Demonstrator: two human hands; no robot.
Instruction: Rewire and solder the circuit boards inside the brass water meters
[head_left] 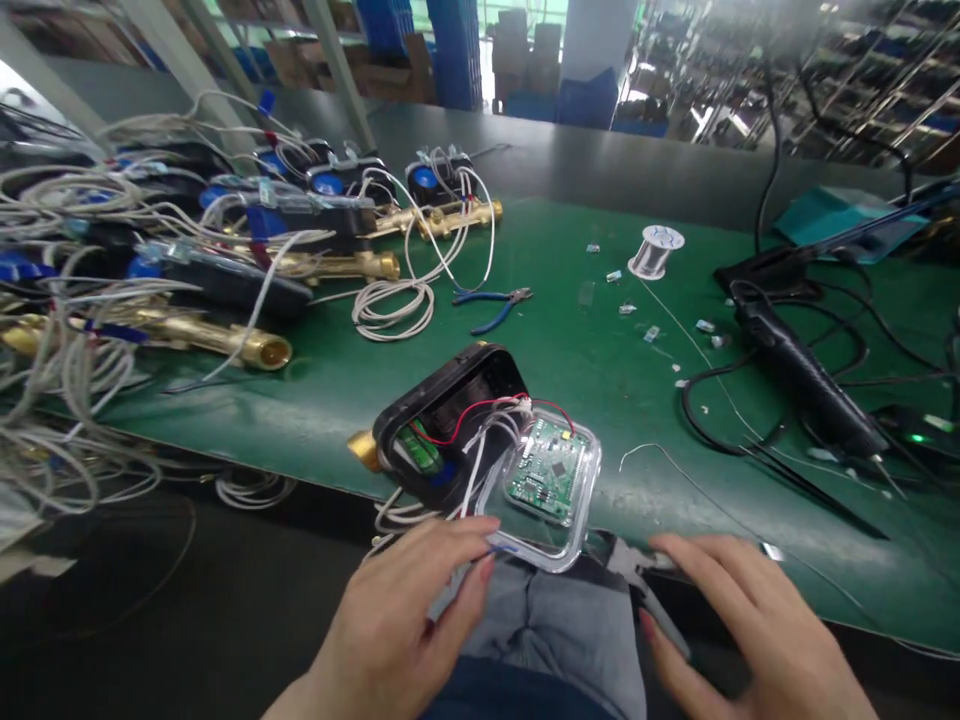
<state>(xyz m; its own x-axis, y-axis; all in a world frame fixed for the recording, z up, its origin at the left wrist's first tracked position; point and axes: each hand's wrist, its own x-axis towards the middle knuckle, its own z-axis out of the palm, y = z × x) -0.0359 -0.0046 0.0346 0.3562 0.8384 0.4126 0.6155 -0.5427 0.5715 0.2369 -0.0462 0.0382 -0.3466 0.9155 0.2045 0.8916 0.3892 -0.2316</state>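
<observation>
An open black meter housing (450, 410) with a brass fitting lies at the near edge of the green mat (585, 350). Red and white wires run from it to a green circuit board (546, 470) that sits in a clear plastic cover (576, 520). My left hand (405, 625) reaches to the cover's near rim. Its thumb and forefinger are pinched together at a small blue piece there, beside the white wires (397, 515). My right hand (750, 620) lies flat with its fingers spread over grey-handled pliers (634, 575) at the mat's edge, and it grips nothing.
Many brass meters (225, 340) with tangled white cables are heaped at the left. Blue-handled pliers (491, 305), a solder spool (654, 252) and small clear bits lie mid-mat. A black soldering iron (810, 385) with its cords lies at the right, tweezers (810, 490) beside it.
</observation>
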